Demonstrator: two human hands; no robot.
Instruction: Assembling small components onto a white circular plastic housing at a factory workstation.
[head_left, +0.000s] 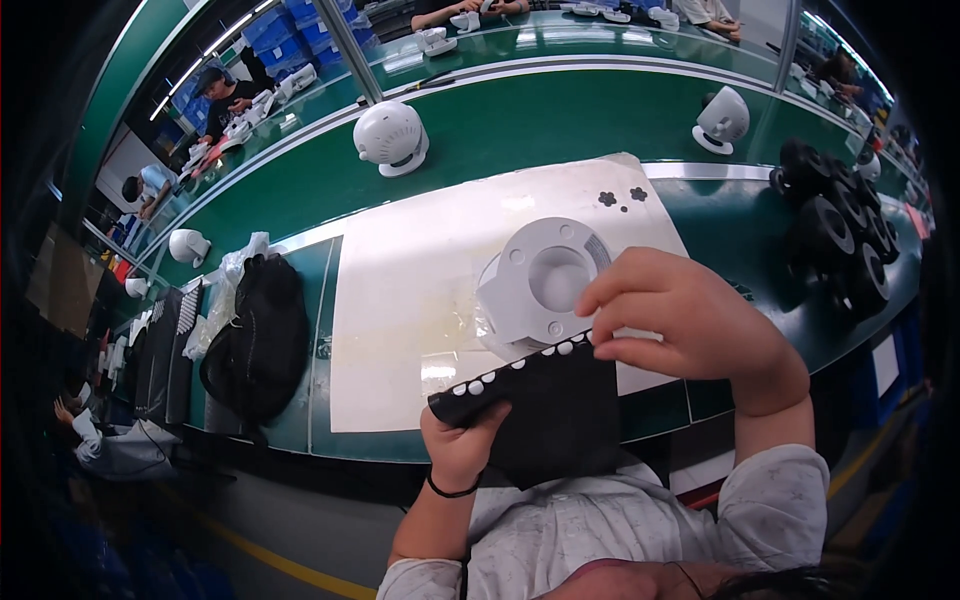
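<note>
My left hand (462, 442) grips the near end of a black sheet (545, 405) that carries a row of small white round pads along its upper edge. My right hand (690, 322) pinches at the far end of that row, fingertips touching the last pads. Just beyond the sheet a white round device (545, 275) lies base-up on a white mat (420, 290), with a circular recess in the middle. My right hand partly covers its right side.
A black bag (258, 335) lies left of the mat. Several black round parts (840, 230) are stacked at the right. Two white round devices (392, 137) (722, 118) stand on the green conveyor behind. Other people work at the far benches.
</note>
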